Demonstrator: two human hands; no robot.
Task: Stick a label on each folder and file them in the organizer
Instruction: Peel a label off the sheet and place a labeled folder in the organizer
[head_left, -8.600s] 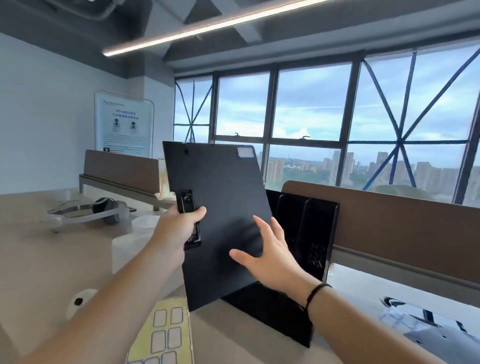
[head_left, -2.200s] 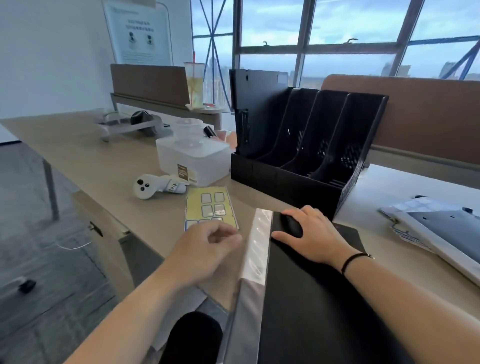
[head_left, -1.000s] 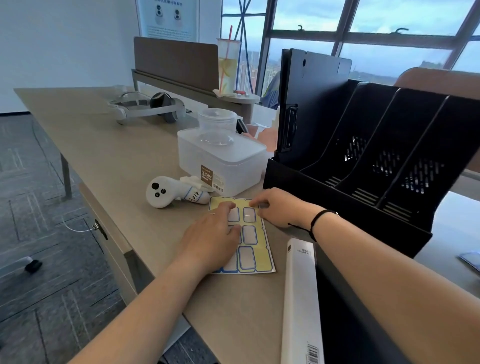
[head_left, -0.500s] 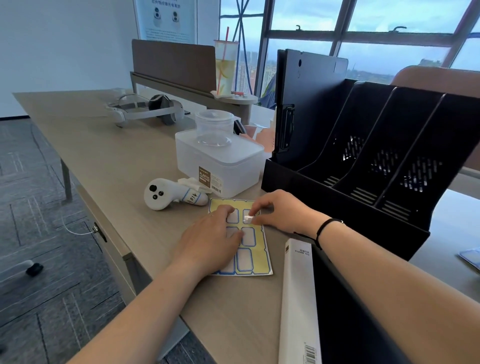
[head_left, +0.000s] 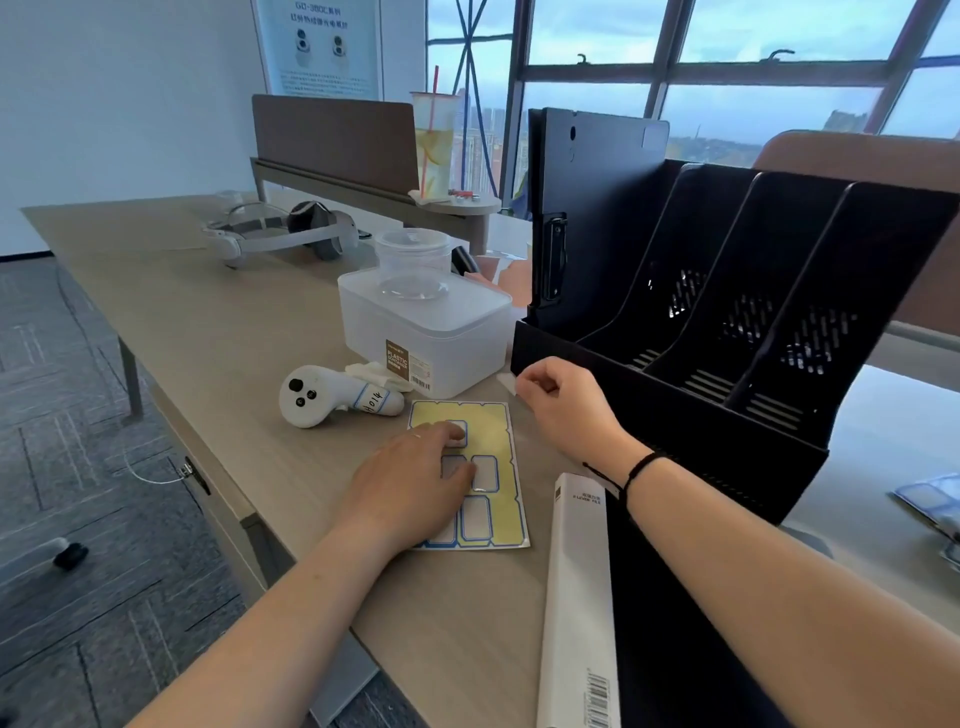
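Label (head_left: 506, 383) is off the sheet and pinched between thumb and fingertip of my right hand (head_left: 558, 402), held up just above the top right corner of the sticker sheet (head_left: 498, 447), in front of the organizer (head_left: 675, 415). My left hand (head_left: 415, 483) is lying flat on the sheet with fingers spread loosely, pressing it to the desk (head_left: 208, 332) and not gripping anything.

Tips for this bit, as far as I can judge: pinch only one edge of the label so most of the sticky side stays clean. I can't really tell how much of it my fingers are covering, since it's small and a bit blurry. Don't let it fold onto itself, because these thin ones probably won't peel apart nicely.

It needs to go on the black folder (head_left: 675, 623) lying on the desk right under my right forearm, the one with the white spine (head_left: 576, 597) facing me. One folder (head_left: 597, 208) already stands in the leftmost slot of the organizer with a pale label near its top corner, so I'd match that spot. Touch one edge down first, then smooth across with a fingertip to avoid bubbles or a crooked stick. The left hand can probably leave the sheet to steady the folder instead.

Watch the controller (head_left: 332, 397) and plastic box (head_left: 421, 332) nearby, easy to bump.
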